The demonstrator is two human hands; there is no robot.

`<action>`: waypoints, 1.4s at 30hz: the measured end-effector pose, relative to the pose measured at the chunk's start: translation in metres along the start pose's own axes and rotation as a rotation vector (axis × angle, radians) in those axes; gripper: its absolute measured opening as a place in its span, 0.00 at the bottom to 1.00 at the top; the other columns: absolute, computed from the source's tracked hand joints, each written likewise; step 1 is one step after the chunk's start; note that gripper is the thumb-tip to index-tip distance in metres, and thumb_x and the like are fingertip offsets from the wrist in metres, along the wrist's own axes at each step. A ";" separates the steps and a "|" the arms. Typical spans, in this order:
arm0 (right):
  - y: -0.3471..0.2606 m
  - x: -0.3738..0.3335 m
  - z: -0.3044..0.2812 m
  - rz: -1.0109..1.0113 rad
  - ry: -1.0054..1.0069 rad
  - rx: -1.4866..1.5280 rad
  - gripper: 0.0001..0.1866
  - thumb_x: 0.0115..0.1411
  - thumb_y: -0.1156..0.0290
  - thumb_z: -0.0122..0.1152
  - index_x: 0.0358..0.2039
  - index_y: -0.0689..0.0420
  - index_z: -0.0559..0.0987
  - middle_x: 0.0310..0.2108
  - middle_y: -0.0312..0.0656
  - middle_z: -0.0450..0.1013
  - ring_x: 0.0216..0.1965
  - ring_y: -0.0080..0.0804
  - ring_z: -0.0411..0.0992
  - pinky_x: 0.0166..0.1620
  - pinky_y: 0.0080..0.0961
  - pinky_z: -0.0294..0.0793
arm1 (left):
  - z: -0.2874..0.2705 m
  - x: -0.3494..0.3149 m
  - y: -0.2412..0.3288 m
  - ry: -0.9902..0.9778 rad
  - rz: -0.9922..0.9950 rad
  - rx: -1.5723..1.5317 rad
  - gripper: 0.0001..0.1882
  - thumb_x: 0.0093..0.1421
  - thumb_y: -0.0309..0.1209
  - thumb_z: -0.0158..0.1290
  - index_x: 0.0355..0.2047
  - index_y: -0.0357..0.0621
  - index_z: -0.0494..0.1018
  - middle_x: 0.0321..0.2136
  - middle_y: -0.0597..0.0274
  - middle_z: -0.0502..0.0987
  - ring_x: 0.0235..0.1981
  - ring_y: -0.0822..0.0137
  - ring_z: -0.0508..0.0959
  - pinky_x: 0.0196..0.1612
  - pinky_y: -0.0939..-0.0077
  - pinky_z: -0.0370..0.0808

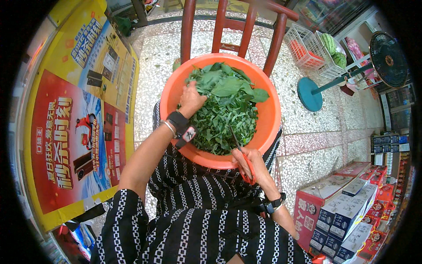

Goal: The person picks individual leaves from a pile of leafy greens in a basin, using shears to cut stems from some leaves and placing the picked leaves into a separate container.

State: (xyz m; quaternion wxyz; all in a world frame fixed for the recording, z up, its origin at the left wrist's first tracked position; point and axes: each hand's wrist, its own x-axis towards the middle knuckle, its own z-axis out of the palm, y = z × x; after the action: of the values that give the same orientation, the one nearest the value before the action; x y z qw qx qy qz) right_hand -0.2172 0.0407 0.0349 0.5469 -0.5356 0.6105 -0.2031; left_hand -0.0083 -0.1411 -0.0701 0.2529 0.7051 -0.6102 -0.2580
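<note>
Leaves: a heap of green leaves (226,110) fills the orange basin (269,115), which rests on the person's lap against the black-and-white patterned dress (193,193).
Left hand: the left hand (191,100) is sunk into the left side of the heap, its grip clenched on a bunch of leaves.
Right hand: the right hand (251,160) sits at the near rim of the basin, grasping red-handled scissors (242,155).
Scissors axis: the blades run up and to the left from the handles, into the leaves, pointing toward the left hand; whether the blades are parted I cannot tell.
Which is nearer: the left hand is already in the heap; the right hand is just outside the rim, only the blades reaching in.
In the way: nothing lies between blades and leaves.
Around: a red wooden chair (246,26) stands just behind the basin, a standing fan (387,59) and white baskets (310,48) to the right, stacked boxes (347,211) at lower right, a poster (79,114) at left.
</note>
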 end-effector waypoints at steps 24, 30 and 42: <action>0.013 0.003 -0.005 -0.033 0.024 -0.046 0.23 0.64 0.54 0.49 0.20 0.59 0.72 0.13 0.32 0.66 0.12 0.17 0.64 0.16 0.15 0.61 | -0.053 -0.101 0.024 0.134 0.470 0.194 0.11 0.57 0.28 0.50 0.41 0.46 0.75 0.47 0.55 0.70 0.46 0.54 0.72 0.46 0.65 0.70; -0.002 0.003 0.002 0.036 0.078 0.200 0.18 0.64 0.59 0.52 0.24 0.59 0.73 0.12 0.30 0.63 0.10 0.15 0.60 0.14 0.15 0.57 | -0.063 -0.111 0.041 -0.355 -0.022 -1.049 0.19 0.68 0.38 0.37 0.49 0.36 0.69 0.45 0.54 0.74 0.46 0.60 0.74 0.50 0.64 0.69; -0.005 0.004 0.010 -0.059 0.191 0.449 0.13 0.59 0.61 0.60 0.28 0.59 0.73 0.12 0.28 0.63 0.11 0.13 0.60 0.15 0.13 0.57 | -0.021 -0.150 0.054 -0.632 -0.411 -1.982 0.22 0.66 0.39 0.41 0.55 0.38 0.61 0.51 0.52 0.69 0.53 0.61 0.69 0.58 0.65 0.65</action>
State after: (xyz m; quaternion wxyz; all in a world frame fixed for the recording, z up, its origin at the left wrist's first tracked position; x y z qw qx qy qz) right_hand -0.2052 0.0388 0.0334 0.5857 -0.3967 0.5831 -0.3995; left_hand -0.0522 0.0019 -0.0103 0.4963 0.1745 -0.0345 -0.8497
